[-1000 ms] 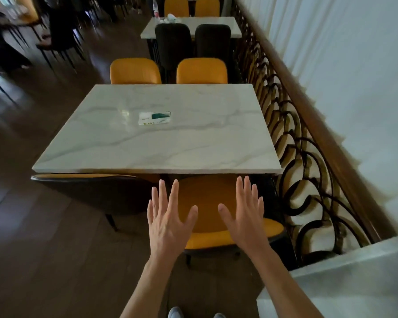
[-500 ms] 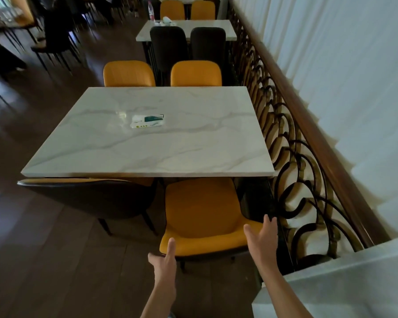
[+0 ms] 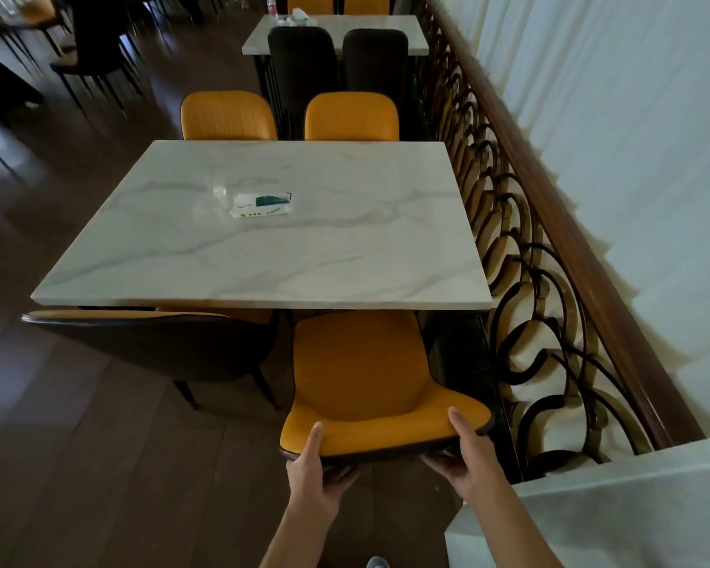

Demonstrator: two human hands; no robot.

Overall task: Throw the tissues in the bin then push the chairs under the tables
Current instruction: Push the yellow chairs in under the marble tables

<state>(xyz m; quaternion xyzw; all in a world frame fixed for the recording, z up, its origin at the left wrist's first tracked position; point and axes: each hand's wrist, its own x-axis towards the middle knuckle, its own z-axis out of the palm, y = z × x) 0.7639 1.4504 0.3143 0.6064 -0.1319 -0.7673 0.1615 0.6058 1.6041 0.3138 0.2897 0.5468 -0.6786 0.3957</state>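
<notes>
An orange chair (image 3: 365,375) with a dark shell stands at the near right side of the marble table (image 3: 345,256), its seat partly under the tabletop. My left hand (image 3: 314,473) grips the left end of its backrest top, thumb on the orange front. My right hand (image 3: 466,457) grips the right end the same way. A second chair (image 3: 152,346) sits to the left, tucked against the table edge. A white and green tissue pack (image 3: 261,205) lies on the tabletop. No bin is in view.
Two orange chairs (image 3: 287,116) stand at the table's far side. Beyond them are two black chairs (image 3: 337,67) and another table (image 3: 386,32). A wooden and iron railing (image 3: 529,248) runs along the right. Another marble tabletop corner (image 3: 611,518) is at my right.
Both hands dropped from in front of me and closed on the top of the orange chair's backrest. The view shifted slightly toward the table.
</notes>
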